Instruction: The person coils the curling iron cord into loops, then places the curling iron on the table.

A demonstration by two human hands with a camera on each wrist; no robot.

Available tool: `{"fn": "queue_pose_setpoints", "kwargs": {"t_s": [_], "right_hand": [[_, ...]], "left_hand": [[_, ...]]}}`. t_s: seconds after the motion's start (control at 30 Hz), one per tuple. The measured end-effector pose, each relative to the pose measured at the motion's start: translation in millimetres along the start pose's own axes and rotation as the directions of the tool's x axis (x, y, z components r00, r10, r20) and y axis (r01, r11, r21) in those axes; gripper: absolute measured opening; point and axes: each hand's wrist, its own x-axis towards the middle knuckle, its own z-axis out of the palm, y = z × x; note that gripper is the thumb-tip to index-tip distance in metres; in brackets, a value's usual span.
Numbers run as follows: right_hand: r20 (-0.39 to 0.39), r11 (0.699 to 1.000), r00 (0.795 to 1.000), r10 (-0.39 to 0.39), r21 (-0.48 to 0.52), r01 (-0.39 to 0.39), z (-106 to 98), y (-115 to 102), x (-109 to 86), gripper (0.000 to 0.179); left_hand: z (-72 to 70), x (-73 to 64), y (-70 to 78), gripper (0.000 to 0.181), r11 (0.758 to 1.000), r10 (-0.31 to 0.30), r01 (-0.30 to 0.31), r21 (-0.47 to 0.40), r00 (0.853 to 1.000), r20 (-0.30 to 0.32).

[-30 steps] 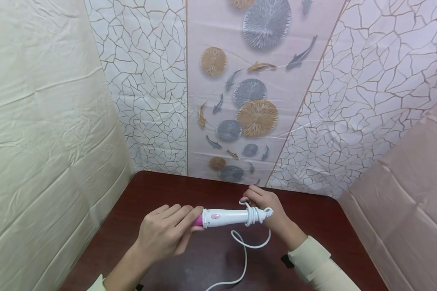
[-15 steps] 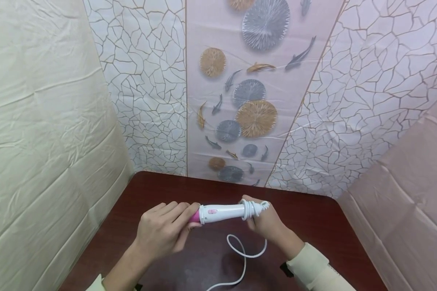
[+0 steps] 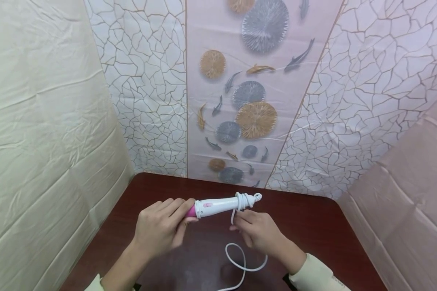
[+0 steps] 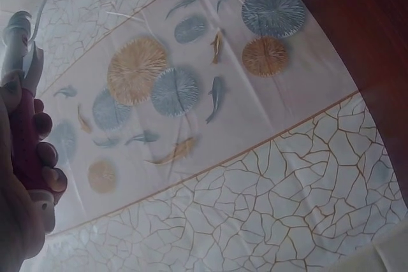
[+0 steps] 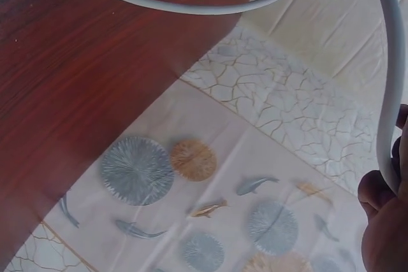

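A white and pink hair straightener (image 3: 218, 206) is held above the table, its white end pointing right and slightly up. My left hand (image 3: 159, 227) grips the pink section, fingers wrapped round it in the left wrist view. Several turns of white cord (image 3: 242, 201) circle the white handle's end. Just below those turns, my right hand (image 3: 259, 233) pinches the cord, which runs into its fingers. In the right wrist view the cord (image 5: 390, 62) comes down to the right hand (image 5: 384, 224). A loose loop of cord hangs under the right hand.
The dark red-brown table (image 3: 156, 186) lies beneath both hands. A patterned cloth backdrop (image 3: 233, 93) with fish and round shapes stands behind it. Pale quilted cloth walls (image 3: 51, 161) close in the left and right sides.
The right hand has moved from behind the wound handle to below it, bringing the cord round. The left hand and straightener have shifted slightly left, the white end tilting up.
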Motion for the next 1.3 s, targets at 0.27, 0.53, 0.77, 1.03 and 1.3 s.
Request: {"fn": "queue_pose_setpoints", "kwargs": {"t_s": [0.27, 0.53, 0.77, 1.03, 1.3], "right_hand": [[-0.035, 0.997, 0.996, -0.078, -0.012, 0.078, -15, -10, 11.4, 0.033], [-0.041, 0.986, 0.985, -0.165, -0.043, 0.164, -34, -12, 25.2, 0.028], [-0.064, 0.972, 0.972, -0.228, -0.072, 0.223, -52, -6, 36.7, 0.022], [-0.112, 0.954, 0.959, -0.261, -0.18, 0.238, -69, 3, 53.2, 0.024], [-0.156, 0.961, 0.961, -0.231, -0.193, 0.199, -75, 7, 63.5, 0.03]], "left_hand": [[1.8, -3.1, -2.6, 0.036, 0.999, -0.043, 0.043, 0.006, 0.997, 0.057], [1.9, -4.8, -3.1, 0.035, 0.998, -0.054, 0.051, 0.027, 0.994, 0.098], [2.2, -6.5, -3.2, 0.038, 0.997, -0.072, 0.069, 0.03, 0.988, 0.137], [2.7, -6.2, -0.4, 0.04, 0.998, -0.062, 0.063, 0.002, 0.985, 0.159], [2.9, -8.9, 4.0, 0.041, 0.999, -0.032, 0.033, -0.005, 0.985, 0.172]]}}
